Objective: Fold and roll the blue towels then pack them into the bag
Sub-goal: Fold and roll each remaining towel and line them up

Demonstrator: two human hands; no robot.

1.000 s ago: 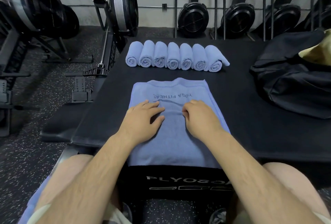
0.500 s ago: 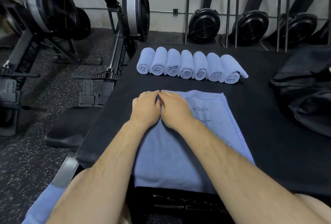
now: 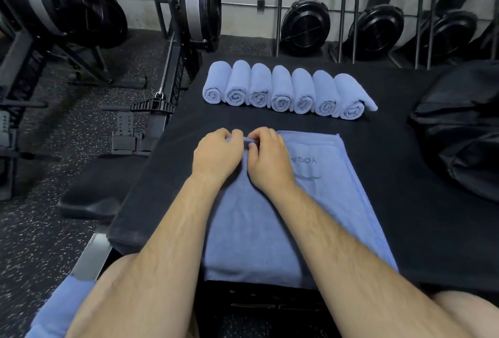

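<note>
At the far left stand rowing machines [image 3: 67,13] on the speckled rubber floor [image 3: 54,229]; near the bottom left corner a strip of blue cloth [image 3: 59,308] lies beside the person's leg, its kind unclear; next comes the black padded platform [image 3: 432,229], which carries everything of the task. The left hand [image 3: 216,156] rests at the far left corner of the flat blue towel [image 3: 256,229], its fingers curled down over the far edge and pinching the cloth; touching it, the right hand [image 3: 270,159] grips the same edge with curled fingers, a small ridge of cloth raised between the two thumbs; the flat blue towel lies lengthwise toward the person, its near end hanging over the platform's front edge, with the letters "YOGA" showing upside down to the right of the right hand. Beyond the hands, well apart from them, seven rolled towels [image 3: 286,89] lie side by side in a row, spiral ends facing the person; the rightmost roll has a loose tail poking out. At the far right a black bag [image 3: 459,127] lies slumped on the platform; behind it fan wheels [image 3: 378,27] stand against the wall.
</note>
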